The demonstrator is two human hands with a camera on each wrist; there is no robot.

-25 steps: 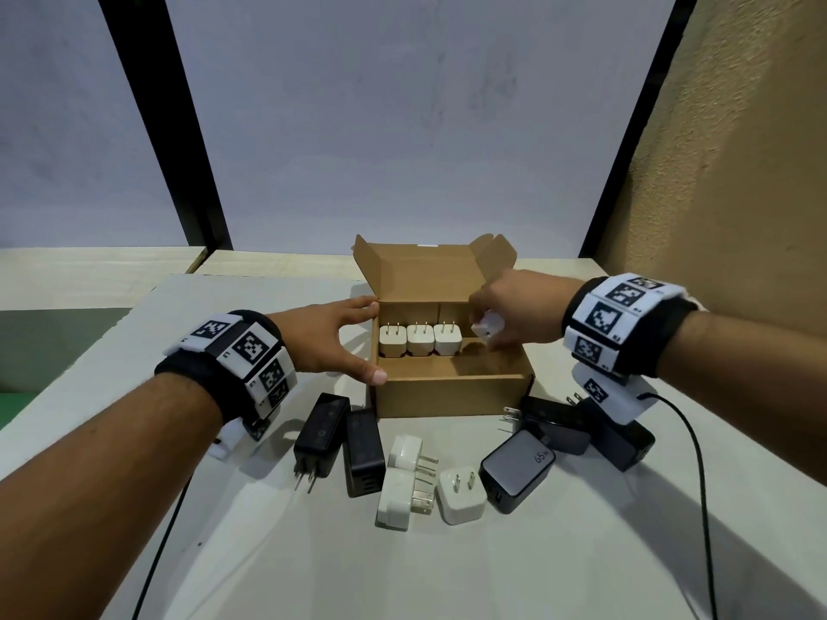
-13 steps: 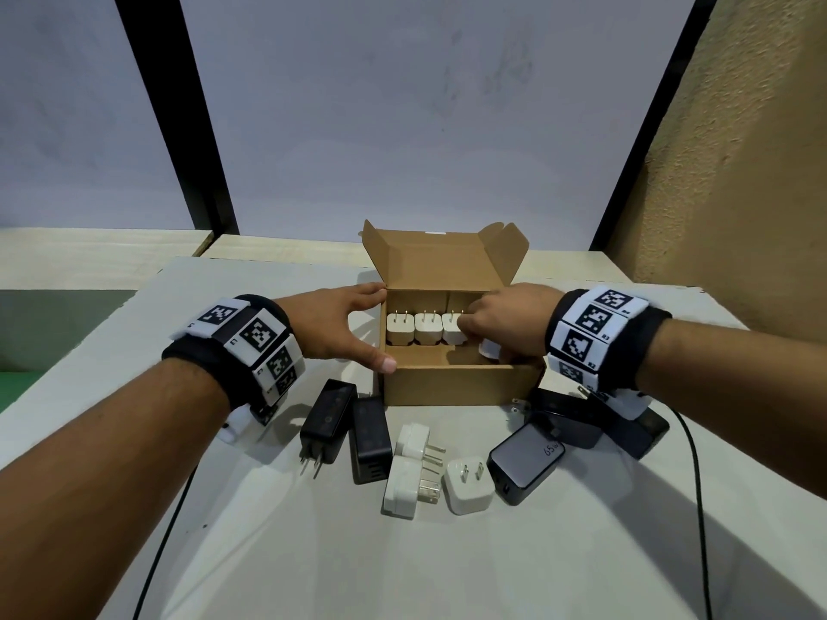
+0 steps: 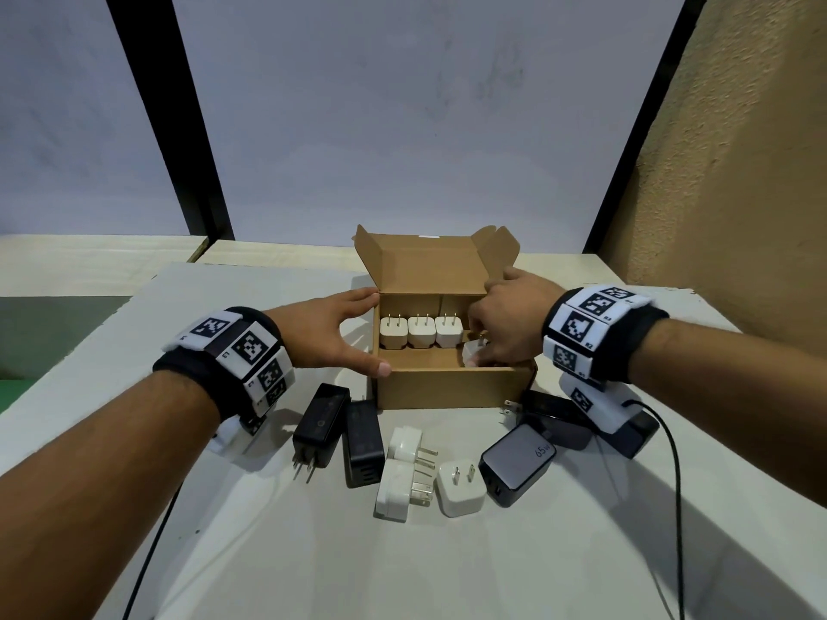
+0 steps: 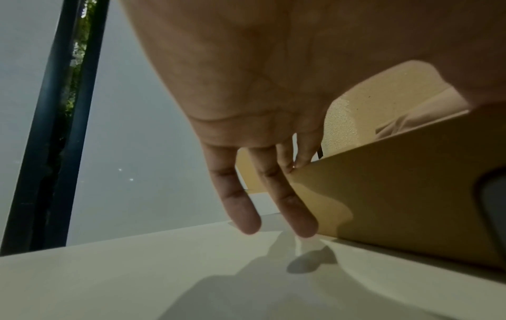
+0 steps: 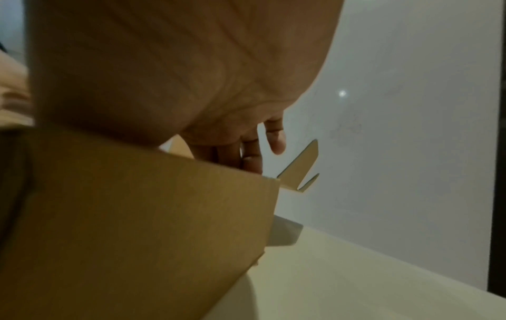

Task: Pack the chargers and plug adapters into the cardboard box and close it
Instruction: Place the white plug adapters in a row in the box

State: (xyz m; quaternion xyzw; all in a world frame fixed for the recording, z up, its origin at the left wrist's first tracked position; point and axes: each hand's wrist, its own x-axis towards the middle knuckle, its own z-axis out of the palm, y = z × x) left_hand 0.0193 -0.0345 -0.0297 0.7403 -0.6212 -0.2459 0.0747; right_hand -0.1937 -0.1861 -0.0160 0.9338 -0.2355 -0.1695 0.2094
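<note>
An open cardboard box stands mid-table with its lid up. Three white plug adapters stand in a row along its back wall, prongs up. My right hand reaches into the box's right side and pinches a fourth white adapter low inside. My left hand lies flat with straight fingers against the box's left wall, thumb at the front corner. In the right wrist view the box wall hides the held adapter.
In front of the box lie two black chargers, two white plug adapters, a white cube adapter, a black 65W charger and more black chargers under my right wrist. A tan wall stands at right.
My right hand has carried the white adapter down from above the rim into the box's right side. My left hand has stayed against the left wall.
</note>
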